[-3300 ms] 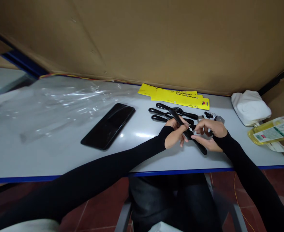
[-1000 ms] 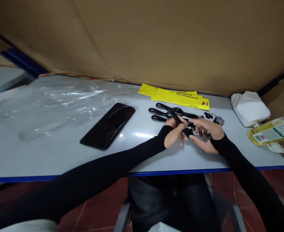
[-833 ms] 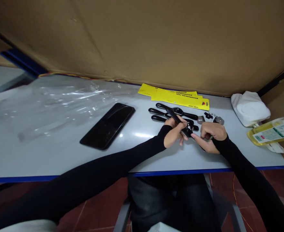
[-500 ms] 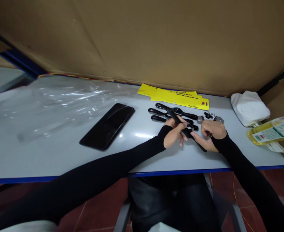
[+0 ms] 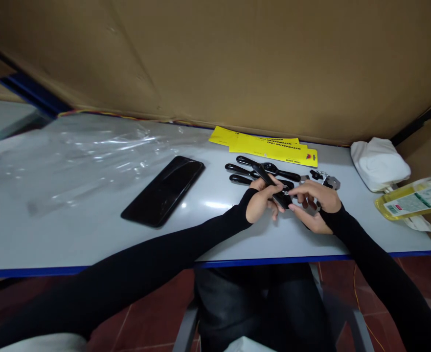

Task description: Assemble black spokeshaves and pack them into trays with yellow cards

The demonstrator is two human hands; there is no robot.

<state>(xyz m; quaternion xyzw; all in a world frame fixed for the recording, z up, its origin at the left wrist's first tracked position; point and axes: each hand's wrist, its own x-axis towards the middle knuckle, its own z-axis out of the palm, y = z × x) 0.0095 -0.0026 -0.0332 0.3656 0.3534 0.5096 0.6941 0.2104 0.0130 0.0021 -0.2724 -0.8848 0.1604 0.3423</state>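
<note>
My left hand (image 5: 260, 203) is wrapped round a black spokeshave (image 5: 265, 176), which tilts down to the right above the table. My right hand (image 5: 321, 198) has its thumb against the tool's lower edge. Its index fingertip is at a small shiny metal part (image 5: 285, 192) in the middle of the tool, perhaps a screw. The far handle is mostly hidden by the right hand. Just behind lie several more black spokeshaves (image 5: 247, 160). Past my right hand are flat grey metal blades (image 5: 332, 183) and a small black metal piece (image 5: 315, 174).
Yellow printed cards (image 5: 270, 146) lie near the cardboard wall (image 5: 215, 63). A black phone-like slab (image 5: 162, 190) and clear plastic film (image 5: 108, 146) are on the left. At the right are a white cloth bundle (image 5: 378, 164) and a yellow-liquid bottle (image 5: 409, 200) on its side.
My right hand has opened from a curl and stretched its index finger left onto the middle of the spokeshave. My left hand holds the tool nearly as before.
</note>
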